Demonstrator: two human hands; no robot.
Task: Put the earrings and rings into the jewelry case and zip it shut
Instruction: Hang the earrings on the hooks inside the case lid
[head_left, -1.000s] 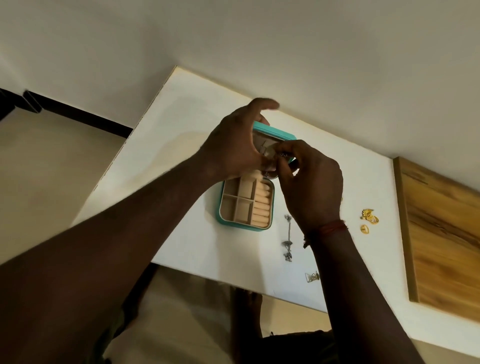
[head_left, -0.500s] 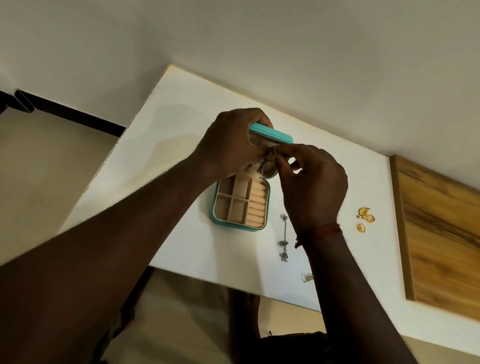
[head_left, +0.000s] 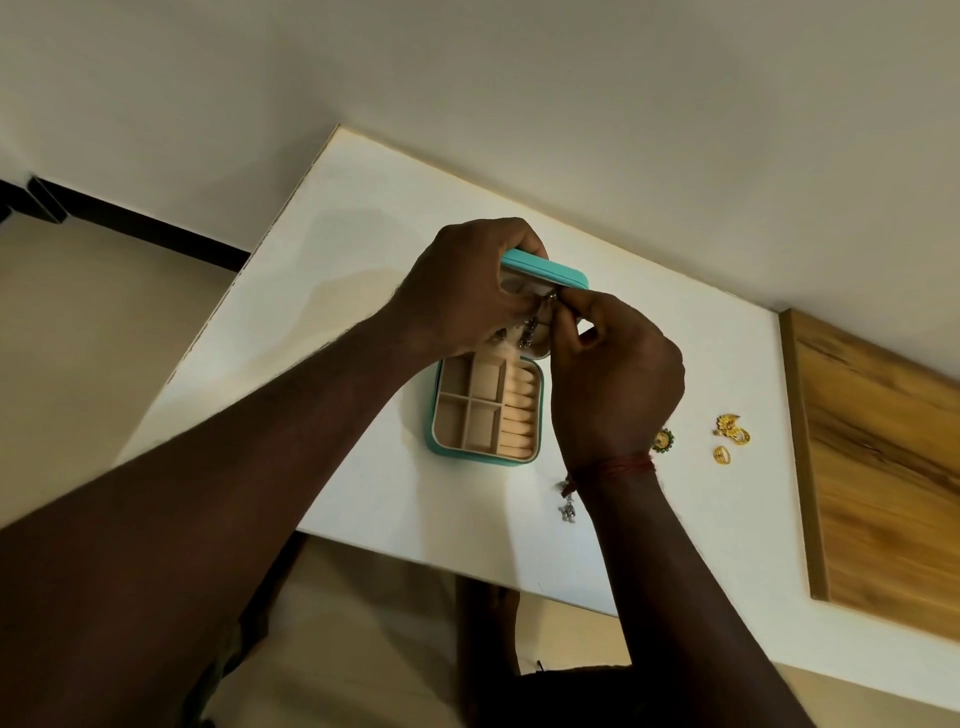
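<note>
a white table is seen set against a pale wall, with a dark skirting strip visible at the far left beyond its edge. the left hand is curled over the left part of the raised lid of a teal jewelry case, which is held upright by it; the fingers are wrapped around the lid's far edge and inner face. the case lies open near the middle of the table, its beige tray divided into square compartments on the left and a column of padded ring rolls on the right. no jewelry can be made out in the tray. a small silver earring is seen hanging against the inside of the lid, just above the tray, between the two hands. the right hand is closed in a pinch at the top of that earring, thumb and forefinger pressed together close to the lid's inner face; whether the earring is already hooked to the lid cannot be told. a red thread is worn around the right wrist. just near of that wrist, a second silver earring is seen lying on the table, partly hidden by the forearm. to the right of the wrist a round gold and green earring rests on the table, and further right a gold earring and a gold ring lie near each other. at the far right a wooden panel adjoins the table.
</note>
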